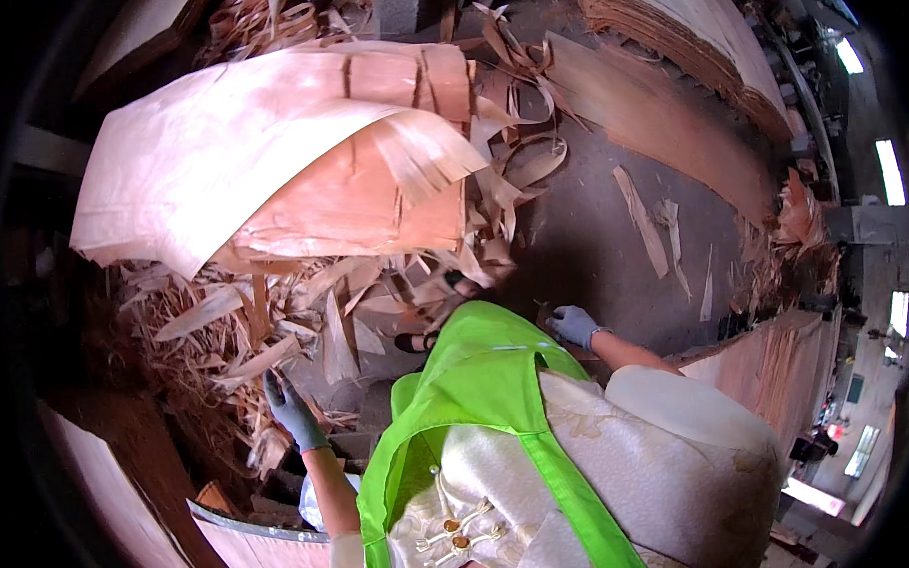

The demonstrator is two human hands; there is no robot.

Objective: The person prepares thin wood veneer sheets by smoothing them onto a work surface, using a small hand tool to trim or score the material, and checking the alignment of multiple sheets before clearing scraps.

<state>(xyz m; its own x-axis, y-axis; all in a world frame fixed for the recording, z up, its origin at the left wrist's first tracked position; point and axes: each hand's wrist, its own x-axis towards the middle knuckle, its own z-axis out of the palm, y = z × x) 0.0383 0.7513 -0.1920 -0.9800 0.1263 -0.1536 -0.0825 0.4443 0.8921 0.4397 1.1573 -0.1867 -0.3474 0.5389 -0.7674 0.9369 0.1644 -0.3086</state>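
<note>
My left hand [297,416], in a grey glove, hangs open over the heap of veneer scraps [210,313], fingers stretched out and holding nothing. At the right of my green apron, my right hand [576,326] is closed in a grey glove; a small dark thing seems to show at its fingertips, too unclear to name. Ahead of me a stack of reddish veneer sheets [322,204] lies raised above the scraps. A paler veneer sheet [190,153] lies loosely across it, its right end curled and split into strips. Neither hand touches the stack.
Long veneer strips [640,220] lie on the grey floor [592,209] to the right. A flat brown sheet [659,127] and a thick veneer stack [701,40] are at the far right. Another stack [768,373] stands near my right arm. Pale boards [106,486] edge the lower left.
</note>
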